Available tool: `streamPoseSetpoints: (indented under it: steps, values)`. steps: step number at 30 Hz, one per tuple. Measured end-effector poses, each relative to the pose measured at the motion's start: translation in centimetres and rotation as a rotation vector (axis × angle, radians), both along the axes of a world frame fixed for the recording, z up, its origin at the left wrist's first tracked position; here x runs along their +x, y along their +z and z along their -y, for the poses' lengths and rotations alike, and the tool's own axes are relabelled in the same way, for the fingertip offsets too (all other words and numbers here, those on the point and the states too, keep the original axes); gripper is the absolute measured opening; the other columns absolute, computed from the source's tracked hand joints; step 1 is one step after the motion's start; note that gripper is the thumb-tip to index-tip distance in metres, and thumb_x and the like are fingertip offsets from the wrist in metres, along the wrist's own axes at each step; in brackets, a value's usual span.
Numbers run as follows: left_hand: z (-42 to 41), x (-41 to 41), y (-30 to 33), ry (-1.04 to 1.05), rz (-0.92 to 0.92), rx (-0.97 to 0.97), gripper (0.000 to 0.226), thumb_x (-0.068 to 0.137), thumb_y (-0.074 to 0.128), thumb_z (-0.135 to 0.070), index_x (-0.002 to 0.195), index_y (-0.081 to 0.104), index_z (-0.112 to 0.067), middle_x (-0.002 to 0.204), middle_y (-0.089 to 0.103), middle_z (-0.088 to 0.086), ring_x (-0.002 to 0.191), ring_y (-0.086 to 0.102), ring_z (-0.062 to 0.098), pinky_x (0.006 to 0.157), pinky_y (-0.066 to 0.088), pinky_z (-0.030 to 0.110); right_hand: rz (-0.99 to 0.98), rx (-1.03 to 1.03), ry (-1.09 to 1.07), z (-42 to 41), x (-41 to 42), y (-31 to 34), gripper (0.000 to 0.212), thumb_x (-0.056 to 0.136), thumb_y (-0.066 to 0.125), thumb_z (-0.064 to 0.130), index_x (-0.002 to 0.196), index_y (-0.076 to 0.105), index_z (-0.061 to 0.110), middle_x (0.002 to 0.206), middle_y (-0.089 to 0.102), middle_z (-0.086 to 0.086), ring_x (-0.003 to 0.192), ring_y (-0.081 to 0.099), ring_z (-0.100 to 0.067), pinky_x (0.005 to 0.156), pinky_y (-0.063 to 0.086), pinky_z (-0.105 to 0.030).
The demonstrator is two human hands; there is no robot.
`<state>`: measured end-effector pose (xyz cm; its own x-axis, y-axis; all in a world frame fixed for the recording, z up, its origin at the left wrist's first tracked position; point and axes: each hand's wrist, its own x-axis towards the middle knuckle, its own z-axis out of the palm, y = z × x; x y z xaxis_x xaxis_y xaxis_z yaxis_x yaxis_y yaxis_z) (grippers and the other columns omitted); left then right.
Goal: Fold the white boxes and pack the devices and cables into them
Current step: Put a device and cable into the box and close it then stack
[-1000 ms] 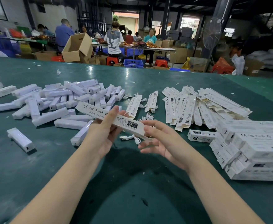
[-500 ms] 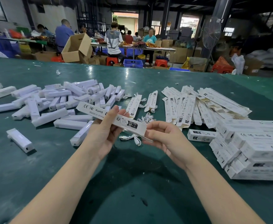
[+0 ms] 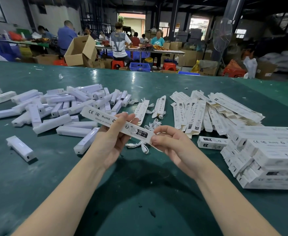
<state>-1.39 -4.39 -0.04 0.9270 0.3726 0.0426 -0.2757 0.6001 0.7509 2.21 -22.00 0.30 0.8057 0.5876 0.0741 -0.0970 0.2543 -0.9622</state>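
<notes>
A long white box printed "CE FC RoHS Made in china" is held above the green table. My left hand grips its middle, thumb on top. My right hand pinches its near right end. Beneath the hands lies a white cable with loose plugs. A heap of white devices covers the table's left. Unfolded flat boxes are fanned out at the right. Finished boxes are stacked at the far right.
A lone device lies at the near left. More coiled cables rest behind the hands. One small box sits beside the stack. Beyond the far table edge are a tilted cardboard carton, stools and several people at other tables.
My right hand has closed its fingers onto the box's right end. The box and my left hand have hardly moved.
</notes>
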Motion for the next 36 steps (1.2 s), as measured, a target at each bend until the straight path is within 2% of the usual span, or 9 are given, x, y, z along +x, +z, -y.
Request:
streamPoseSetpoints:
  steps: [5,8,10,13,16,20,23,28,36]
  values:
    - [-0.1,-0.1,0.2,-0.03,0.007,-0.007,0.028,0.068,0.075,-0.023,0.092,0.065,-0.012,0.101,0.075,0.009,0.093,0.072,0.017,0.077,0.06,0.029,-0.039,0.011,0.021,0.1,-0.1,0.1,0.03,0.072,0.077,0.004,0.096,0.063,0.014,0.094,0.073,-0.008,0.089,0.069,-0.017,0.076,0.05,-0.017]
    - [-0.3,-0.3,0.4,-0.042,0.001,-0.071,0.037,0.07,0.075,-0.02,0.103,0.064,-0.008,0.103,0.075,0.009,0.094,0.072,0.016,0.072,0.06,0.026,-0.042,0.029,0.067,0.2,0.0,0.1,0.028,0.074,0.067,0.007,0.101,0.064,0.015,0.099,0.073,-0.01,0.098,0.067,-0.021,0.098,0.045,-0.034]
    - [-0.4,-0.4,0.6,-0.044,-0.015,-0.103,0.039,0.076,0.073,-0.02,0.111,0.064,-0.005,0.103,0.075,0.007,0.092,0.072,0.013,0.068,0.058,0.023,-0.013,0.054,0.118,0.3,-0.1,0.2,0.034,0.073,0.068,0.003,0.105,0.064,0.015,0.098,0.073,-0.009,0.099,0.067,-0.021,0.101,0.046,-0.037]
    - [-0.4,-0.6,0.8,-0.063,-0.019,-0.18,0.023,0.076,0.072,-0.02,0.096,0.07,-0.009,0.097,0.076,0.003,0.089,0.072,0.011,0.065,0.057,0.021,0.006,0.11,0.188,0.3,-0.4,0.5,0.036,0.071,0.074,0.0,0.101,0.071,0.019,0.1,0.074,-0.008,0.101,0.067,-0.02,0.096,0.053,-0.037]
    - [-0.3,-0.6,0.9,-0.11,0.006,-0.247,0.009,0.067,0.073,-0.019,0.071,0.079,-0.012,0.097,0.076,0.004,0.089,0.073,0.012,0.063,0.057,0.021,0.009,0.157,0.238,0.3,-0.8,0.8,0.033,0.078,0.065,-0.005,0.103,0.071,0.016,0.104,0.073,-0.01,0.106,0.067,-0.022,0.086,0.056,-0.036]
    - [-0.2,-0.7,0.9,-0.127,0.018,-0.308,0.028,0.066,0.073,-0.018,0.092,0.069,-0.008,0.099,0.075,0.005,0.088,0.073,0.012,0.063,0.057,0.021,0.028,0.161,0.259,0.4,-1.1,1.1,0.037,0.08,0.062,-0.007,0.113,0.066,0.01,0.109,0.072,-0.011,0.11,0.066,-0.025,0.081,0.057,-0.033]
    - [-0.1,-0.8,0.9,-0.149,0.014,-0.303,0.035,0.069,0.071,-0.019,0.101,0.065,-0.008,0.1,0.075,0.004,0.088,0.073,0.012,0.063,0.057,0.022,0.012,0.197,0.221,0.2,-1.2,1.2,0.032,0.08,0.064,-0.002,0.109,0.069,0.01,0.102,0.073,-0.014,0.102,0.069,-0.03,0.072,0.058,-0.033]
    - [0.0,-0.8,0.9,-0.17,-0.009,-0.273,0.034,0.069,0.073,-0.019,0.1,0.066,-0.009,0.1,0.075,0.005,0.089,0.073,0.013,0.062,0.058,0.022,0.029,0.161,0.012,-0.6,-1.5,0.8,0.021,0.074,0.076,0.006,0.084,0.075,0.025,0.085,0.073,-0.003,0.077,0.071,-0.016,0.046,0.048,-0.019]
    - [0.0,-0.8,0.9,-0.229,0.037,-0.301,0.031,0.068,0.073,-0.021,0.095,0.067,-0.009,0.099,0.075,0.005,0.087,0.073,0.013,0.064,0.058,0.023,-0.083,0.185,0.06,-0.9,-1.6,0.7,0.01,0.067,0.078,0.028,0.073,0.072,0.025,0.079,0.071,0.001,0.068,0.065,-0.007,0.047,0.049,-0.019]
